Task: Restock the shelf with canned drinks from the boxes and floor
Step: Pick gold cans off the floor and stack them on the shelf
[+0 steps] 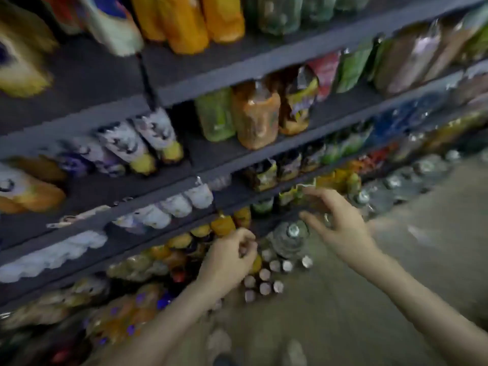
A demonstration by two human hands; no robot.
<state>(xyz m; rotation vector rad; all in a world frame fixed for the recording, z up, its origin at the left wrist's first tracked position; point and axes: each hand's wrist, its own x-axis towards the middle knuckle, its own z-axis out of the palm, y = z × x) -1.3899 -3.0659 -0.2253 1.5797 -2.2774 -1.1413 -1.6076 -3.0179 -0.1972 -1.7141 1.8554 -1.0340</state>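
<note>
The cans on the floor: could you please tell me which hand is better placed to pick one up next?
Probably the left. The left hand is just beside the cans, while the right hand is farther off, above the water bottles.

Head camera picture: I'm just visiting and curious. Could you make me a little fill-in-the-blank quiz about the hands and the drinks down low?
1. The cluster of small cans stands on the ____.
2. Of the left hand and the right hand, the one higher in the picture is the ____.
3. The clear bottle appears between the two ____.

Missing words: floor; right; hands.
</note>
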